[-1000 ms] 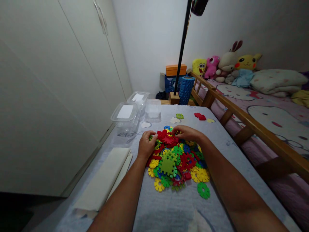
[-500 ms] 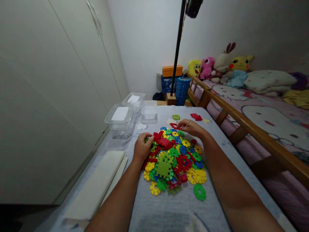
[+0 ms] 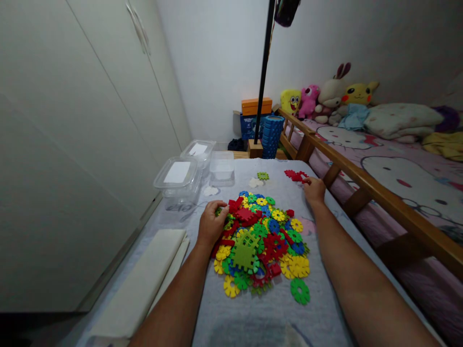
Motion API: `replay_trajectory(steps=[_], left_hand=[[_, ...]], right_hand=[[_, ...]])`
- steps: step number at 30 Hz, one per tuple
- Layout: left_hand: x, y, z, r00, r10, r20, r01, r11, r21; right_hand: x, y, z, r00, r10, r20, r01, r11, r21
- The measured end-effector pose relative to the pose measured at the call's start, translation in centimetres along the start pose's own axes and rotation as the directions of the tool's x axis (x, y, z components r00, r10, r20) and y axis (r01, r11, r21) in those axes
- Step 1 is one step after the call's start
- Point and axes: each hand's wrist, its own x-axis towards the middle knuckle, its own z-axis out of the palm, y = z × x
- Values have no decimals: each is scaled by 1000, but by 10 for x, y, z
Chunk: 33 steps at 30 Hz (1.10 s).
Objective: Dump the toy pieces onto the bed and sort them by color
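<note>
A heap of coloured plastic snowflake pieces [image 3: 262,238] in red, yellow, green and blue lies on the grey-covered table [image 3: 253,318]. My left hand [image 3: 211,222] rests curled on the heap's left edge, fingers bent over green and red pieces. My right hand [image 3: 314,188] is stretched to the far right, its fingers closed at a small group of red pieces [image 3: 294,175] set apart from the heap. A green piece [image 3: 263,176] and white pieces [image 3: 255,182] lie separately near the far end.
Clear lidded plastic boxes [image 3: 178,180] and an open clear tub [image 3: 222,167] stand at the far left. A folded white cloth [image 3: 144,284] lies at the near left. A wooden bed rail [image 3: 369,188] runs along the right; a black pole [image 3: 262,72] stands behind the table.
My right hand has left the top of the heap and moved right and away, reaching the separate red pieces. My left hand has stayed on the heap's left edge.
</note>
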Motion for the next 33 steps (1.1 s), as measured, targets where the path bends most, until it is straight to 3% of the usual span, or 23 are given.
replay_trajectory(steps=[7,16,33], left_hand=[[-1,5,-1,1000,-6,-11,6,1000,-4],[0,-1,0,1000,3,-5,-3,1000,13],[-1,3,-2,1000,1,2,-1,1000,26]], right_hand=[[7,-5,20,999,34,-8,-34,999,9],[1,5,28,994,-54,-94,54,999,-2],[-5,5,25,990,-127,62,130,990,-50]])
